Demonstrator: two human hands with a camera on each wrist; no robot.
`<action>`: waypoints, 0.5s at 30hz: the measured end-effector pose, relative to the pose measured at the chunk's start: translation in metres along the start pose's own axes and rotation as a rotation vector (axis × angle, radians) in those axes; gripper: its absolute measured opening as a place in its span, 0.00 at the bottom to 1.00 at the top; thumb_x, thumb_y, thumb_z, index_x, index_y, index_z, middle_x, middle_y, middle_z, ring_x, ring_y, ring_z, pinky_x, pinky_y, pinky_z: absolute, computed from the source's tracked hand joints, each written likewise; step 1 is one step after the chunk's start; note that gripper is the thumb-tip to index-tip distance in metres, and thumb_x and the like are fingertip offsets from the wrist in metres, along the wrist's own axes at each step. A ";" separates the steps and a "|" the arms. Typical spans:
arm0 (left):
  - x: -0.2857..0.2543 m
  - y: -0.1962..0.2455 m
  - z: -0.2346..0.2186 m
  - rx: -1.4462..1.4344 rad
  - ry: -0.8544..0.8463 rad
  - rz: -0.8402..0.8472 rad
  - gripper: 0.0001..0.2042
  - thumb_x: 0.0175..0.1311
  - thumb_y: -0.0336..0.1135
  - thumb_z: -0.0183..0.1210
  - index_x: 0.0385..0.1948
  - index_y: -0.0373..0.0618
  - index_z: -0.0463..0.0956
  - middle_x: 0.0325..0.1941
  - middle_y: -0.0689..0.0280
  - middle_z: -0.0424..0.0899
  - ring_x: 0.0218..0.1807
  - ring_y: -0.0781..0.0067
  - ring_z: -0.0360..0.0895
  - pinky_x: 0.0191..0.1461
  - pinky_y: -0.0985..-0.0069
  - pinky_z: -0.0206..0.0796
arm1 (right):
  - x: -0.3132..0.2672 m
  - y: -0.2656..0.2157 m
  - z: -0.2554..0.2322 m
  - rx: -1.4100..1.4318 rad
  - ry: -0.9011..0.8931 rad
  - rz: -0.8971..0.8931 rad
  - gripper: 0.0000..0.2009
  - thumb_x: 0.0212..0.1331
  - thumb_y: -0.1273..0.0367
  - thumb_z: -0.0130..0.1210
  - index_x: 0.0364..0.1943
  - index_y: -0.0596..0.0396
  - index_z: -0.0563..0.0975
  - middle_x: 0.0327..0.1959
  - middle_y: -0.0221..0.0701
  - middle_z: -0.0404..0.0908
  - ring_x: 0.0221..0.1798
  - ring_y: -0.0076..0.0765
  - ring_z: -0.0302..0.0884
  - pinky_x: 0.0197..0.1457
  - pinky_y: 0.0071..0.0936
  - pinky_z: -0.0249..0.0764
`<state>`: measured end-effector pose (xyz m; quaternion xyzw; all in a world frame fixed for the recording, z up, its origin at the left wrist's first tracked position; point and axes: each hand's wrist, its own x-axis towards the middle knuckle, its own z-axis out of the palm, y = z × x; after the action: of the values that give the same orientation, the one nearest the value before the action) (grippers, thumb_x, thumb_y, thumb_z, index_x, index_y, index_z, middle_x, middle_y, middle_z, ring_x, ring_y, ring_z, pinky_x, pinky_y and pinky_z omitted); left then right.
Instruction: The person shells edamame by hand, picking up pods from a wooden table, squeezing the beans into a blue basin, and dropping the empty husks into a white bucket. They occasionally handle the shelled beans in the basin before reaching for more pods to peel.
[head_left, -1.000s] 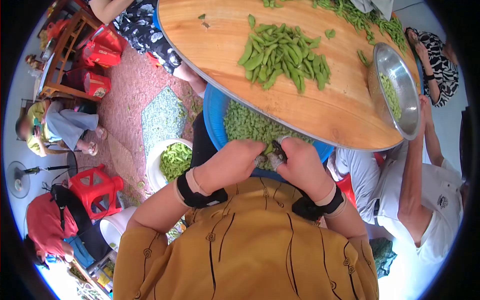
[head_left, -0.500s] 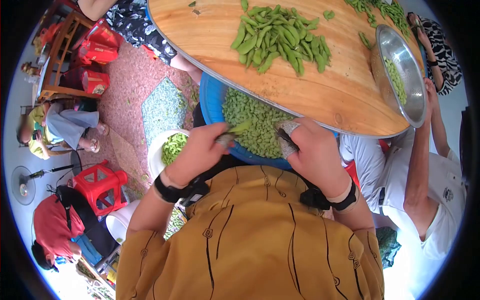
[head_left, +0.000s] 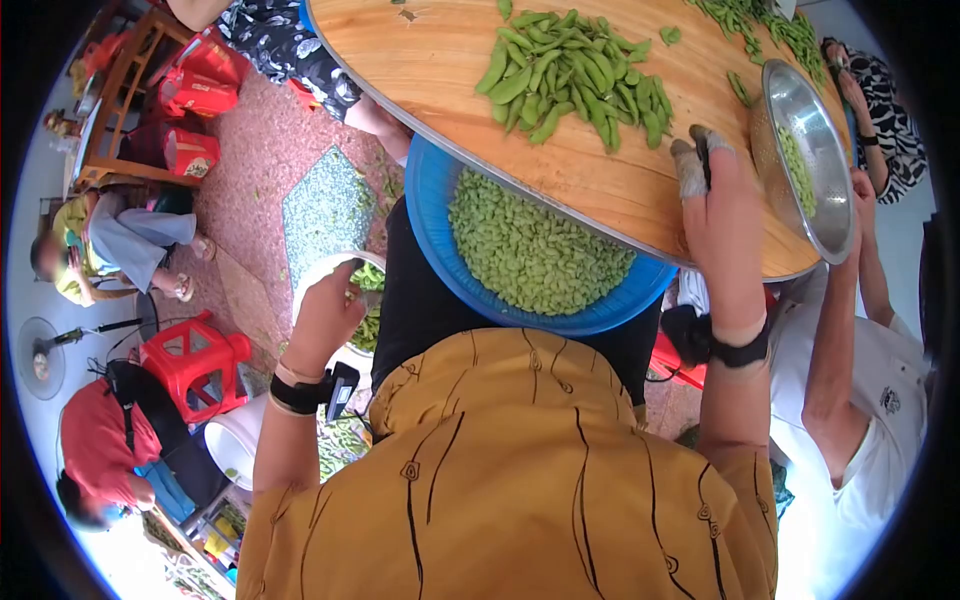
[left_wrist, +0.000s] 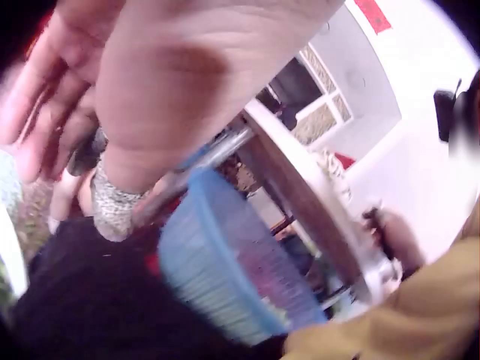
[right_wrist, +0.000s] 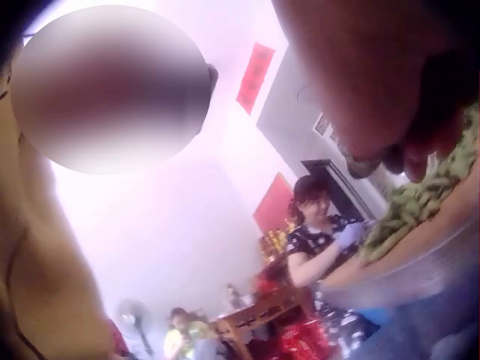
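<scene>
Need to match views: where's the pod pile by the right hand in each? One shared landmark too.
Head: pod pile at top centre, on the wooden table.
Left wrist: not visible.
Right wrist: right edge, below the right hand.
Shared landmark: mustard shirt; bottom centre in head, lower right in left wrist, left edge in right wrist.

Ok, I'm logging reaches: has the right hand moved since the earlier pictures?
Yes. In the head view, the right hand has gone from over the blue basin across the edge of the wooden table towards the pod pile.
</scene>
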<state>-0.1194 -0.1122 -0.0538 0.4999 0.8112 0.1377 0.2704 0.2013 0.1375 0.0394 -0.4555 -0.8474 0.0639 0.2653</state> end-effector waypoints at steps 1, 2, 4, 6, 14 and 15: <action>0.004 0.026 -0.013 -0.114 -0.031 -0.017 0.23 0.55 0.34 0.62 0.53 0.40 0.70 0.27 0.56 0.81 0.31 0.60 0.80 0.37 0.69 0.70 | 0.005 0.011 0.005 -0.118 -0.006 -0.009 0.12 0.58 0.69 0.54 0.43 0.62 0.75 0.41 0.49 0.76 0.42 0.55 0.74 0.44 0.40 0.71; 0.008 0.037 -0.018 -0.290 -0.041 0.039 0.24 0.56 0.34 0.61 0.56 0.41 0.68 0.28 0.59 0.81 0.31 0.66 0.80 0.36 0.73 0.70 | 0.006 0.015 0.007 -0.236 -0.012 -0.016 0.12 0.58 0.69 0.54 0.43 0.62 0.74 0.43 0.50 0.75 0.43 0.54 0.73 0.45 0.40 0.71; 0.012 0.061 -0.033 -0.619 -0.123 0.119 0.25 0.59 0.33 0.59 0.60 0.43 0.66 0.30 0.64 0.81 0.31 0.77 0.78 0.34 0.80 0.69 | 0.006 0.006 0.005 -0.387 0.150 -0.135 0.13 0.57 0.68 0.55 0.44 0.61 0.74 0.46 0.48 0.75 0.44 0.53 0.74 0.47 0.39 0.71; 0.011 0.094 -0.052 -0.880 -0.251 0.174 0.26 0.62 0.32 0.57 0.63 0.44 0.62 0.33 0.67 0.81 0.31 0.83 0.76 0.34 0.85 0.68 | 0.005 -0.015 -0.004 -0.531 0.296 -0.257 0.15 0.56 0.68 0.57 0.45 0.61 0.74 0.49 0.47 0.74 0.45 0.52 0.74 0.49 0.38 0.71; -0.001 0.192 -0.070 -1.341 -0.487 0.476 0.36 0.57 0.24 0.56 0.68 0.36 0.47 0.22 0.59 0.76 0.14 0.79 0.70 0.15 0.84 0.58 | 0.026 -0.120 0.026 1.773 -0.503 -0.054 0.21 0.62 0.59 0.51 0.51 0.61 0.72 0.50 0.39 0.76 0.52 0.38 0.75 0.59 0.32 0.69; -0.001 0.194 -0.072 -1.413 -0.519 0.510 0.39 0.57 0.24 0.57 0.68 0.36 0.42 0.22 0.56 0.76 0.12 0.77 0.69 0.13 0.84 0.58 | 0.031 -0.127 0.030 2.084 -0.475 -0.042 0.17 0.63 0.60 0.49 0.48 0.58 0.75 0.46 0.33 0.79 0.49 0.32 0.75 0.56 0.30 0.69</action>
<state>-0.0173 -0.0197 0.1007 0.3964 0.3036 0.5566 0.6640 0.0788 0.0930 0.0702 0.0346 -0.4127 0.8390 0.3529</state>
